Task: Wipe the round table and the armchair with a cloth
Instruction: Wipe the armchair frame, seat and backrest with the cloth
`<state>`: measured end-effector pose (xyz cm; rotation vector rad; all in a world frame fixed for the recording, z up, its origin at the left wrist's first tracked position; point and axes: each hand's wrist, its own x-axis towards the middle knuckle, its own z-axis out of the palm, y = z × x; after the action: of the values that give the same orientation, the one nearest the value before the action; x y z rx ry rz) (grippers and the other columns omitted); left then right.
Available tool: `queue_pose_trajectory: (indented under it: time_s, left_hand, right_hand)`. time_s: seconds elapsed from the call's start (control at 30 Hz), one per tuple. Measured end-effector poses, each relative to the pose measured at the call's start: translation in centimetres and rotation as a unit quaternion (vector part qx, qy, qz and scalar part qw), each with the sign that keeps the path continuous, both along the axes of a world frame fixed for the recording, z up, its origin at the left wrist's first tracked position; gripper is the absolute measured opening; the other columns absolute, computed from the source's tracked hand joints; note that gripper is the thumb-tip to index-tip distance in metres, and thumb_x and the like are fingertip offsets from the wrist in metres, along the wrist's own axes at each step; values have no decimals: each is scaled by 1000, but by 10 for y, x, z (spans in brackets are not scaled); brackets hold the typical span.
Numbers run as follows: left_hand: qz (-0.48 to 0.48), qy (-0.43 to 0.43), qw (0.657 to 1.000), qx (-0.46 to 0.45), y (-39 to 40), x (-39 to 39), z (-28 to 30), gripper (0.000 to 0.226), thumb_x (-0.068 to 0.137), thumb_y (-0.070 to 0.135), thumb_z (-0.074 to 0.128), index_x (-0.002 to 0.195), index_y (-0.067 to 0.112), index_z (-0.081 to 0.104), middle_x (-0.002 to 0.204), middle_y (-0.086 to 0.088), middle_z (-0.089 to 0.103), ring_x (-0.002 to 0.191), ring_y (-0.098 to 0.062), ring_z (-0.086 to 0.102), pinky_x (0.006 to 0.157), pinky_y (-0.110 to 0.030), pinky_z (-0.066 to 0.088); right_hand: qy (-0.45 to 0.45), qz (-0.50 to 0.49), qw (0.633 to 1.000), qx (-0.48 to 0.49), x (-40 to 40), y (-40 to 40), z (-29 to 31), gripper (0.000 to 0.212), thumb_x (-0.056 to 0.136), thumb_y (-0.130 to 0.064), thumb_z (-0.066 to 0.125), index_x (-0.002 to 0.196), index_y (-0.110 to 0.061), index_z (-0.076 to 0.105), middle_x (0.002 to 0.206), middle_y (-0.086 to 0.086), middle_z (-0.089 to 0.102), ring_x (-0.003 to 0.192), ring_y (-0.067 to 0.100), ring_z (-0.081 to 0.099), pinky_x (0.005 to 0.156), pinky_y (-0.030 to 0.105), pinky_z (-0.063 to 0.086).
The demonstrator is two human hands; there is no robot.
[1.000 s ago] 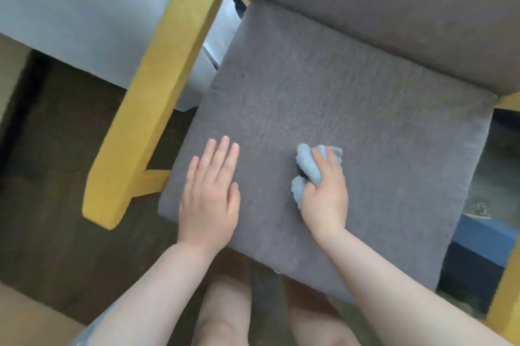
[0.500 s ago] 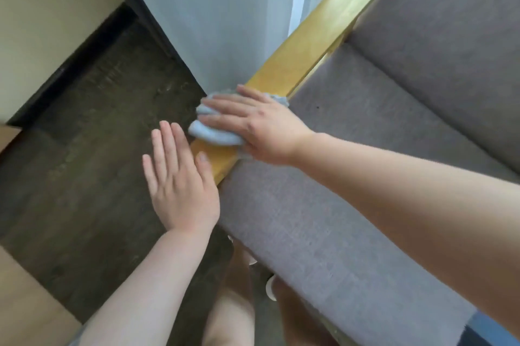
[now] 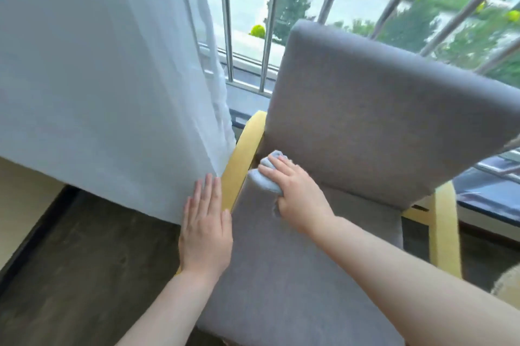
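Observation:
The armchair (image 3: 374,131) has grey fabric cushions and a yellow wooden frame. My right hand (image 3: 298,196) grips a bunched light-blue cloth (image 3: 266,178) and presses it on the seat cushion's back left corner, next to the left armrest (image 3: 242,160). My left hand (image 3: 205,229) lies flat with fingers together over the front part of that armrest, holding nothing. The round table is out of view.
A white sheer curtain (image 3: 107,78) hangs right against the left armrest. Behind the chair is a window with metal bars (image 3: 268,36) and a dark sill. Dark wood floor (image 3: 84,267) lies to the left. The right armrest (image 3: 444,230) curves down at the right.
My right hand slid the cloth from the front end of the left armrest back to the seat's rear corner. My view lifted to show the backrest and window.

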<state>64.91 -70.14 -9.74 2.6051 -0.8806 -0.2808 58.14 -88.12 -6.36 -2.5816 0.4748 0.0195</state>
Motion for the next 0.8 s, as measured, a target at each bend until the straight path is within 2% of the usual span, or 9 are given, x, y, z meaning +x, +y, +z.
queue_pose_trajectory:
  time_s: [0.07, 0.13, 0.23, 0.3, 0.43, 0.53, 0.67, 0.73, 0.8]
  left_hand:
    - [-25, -6, 1000, -15, -22, 10, 28, 69, 90, 39, 7, 155, 17, 12, 161, 8, 3, 149, -8, -4, 119, -28, -5]
    - [-48, -16, 998, -27, -48, 19, 50, 67, 91, 39, 7, 155, 18, 10, 161, 8, 3, 149, -8, -5, 120, -28, -4]
    - [-76, -38, 996, -32, -90, 31, 74, 64, 93, 32, 20, 153, 10, 26, 160, -2, 22, 149, -18, 15, 118, -29, 1]
    - [-97, -48, 993, -38, -122, 34, 88, 63, 92, 29, 23, 151, 7, 31, 158, -4, 27, 147, -19, 20, 118, -30, 3]
    - [-118, -61, 989, -65, -173, 34, 107, 67, 91, 34, 14, 154, 12, 21, 161, 2, 16, 147, -8, 5, 119, -25, -5]
    - [-131, -97, 985, -55, -202, 47, 113, 67, 91, 35, 13, 155, 14, 18, 162, 1, 15, 149, -11, 5, 117, -24, -8]
    - [-147, -115, 982, -17, -236, 72, 117, 60, 99, 30, 18, 156, 19, 4, 163, 6, -2, 150, -11, -6, 117, -25, -12]
    - [-156, -122, 980, 12, -256, 82, 116, 58, 104, 27, 23, 156, 20, -2, 163, 6, -8, 150, -11, -10, 118, -28, -10]
    - [-171, -127, 977, 28, -277, 89, 112, 59, 105, 27, 26, 157, 20, -3, 163, 5, -9, 150, -12, -11, 119, -30, -7]
  right_hand:
    - [17, -31, 999, -18, -13, -27, 27, 74, 73, 3, 58, 142, -22, 45, 155, -2, 30, 146, 19, 22, 117, 37, 20]
    - [19, -56, 998, -35, -24, -52, 49, 77, 72, 0, 63, 143, -23, 43, 155, -4, 29, 146, 18, 21, 116, 34, 20]
    - [3, -82, 995, -54, -36, -85, 74, 76, 71, 0, 65, 142, -19, 45, 153, -2, 33, 144, 21, 24, 115, 36, 22]
    - [-22, -104, 993, -52, -42, -106, 85, 74, 67, 4, 66, 138, -15, 51, 150, 2, 39, 141, 25, 31, 113, 42, 28]
    - [-43, -120, 991, -49, -49, -150, 93, 73, 69, 9, 64, 137, -14, 52, 150, 5, 39, 141, 27, 31, 115, 40, 25]
    - [-89, -142, 982, -82, -37, -186, 98, 75, 68, 10, 63, 138, -14, 51, 150, 8, 40, 141, 29, 32, 117, 38, 22]
    - [-163, -320, 925, -125, -7, -253, 97, 66, 79, 4, 59, 140, -16, 49, 152, 6, 37, 141, 25, 30, 117, 37, 21]
    - [-130, -428, 887, -116, 8, -265, 77, 62, 83, -4, 57, 142, -18, 44, 153, 5, 35, 143, 25, 24, 118, 40, 17]
    - [-81, -450, 884, -95, 32, -247, 48, 64, 86, -10, 54, 146, -21, 37, 157, 5, 26, 146, 26, 17, 119, 41, 10]
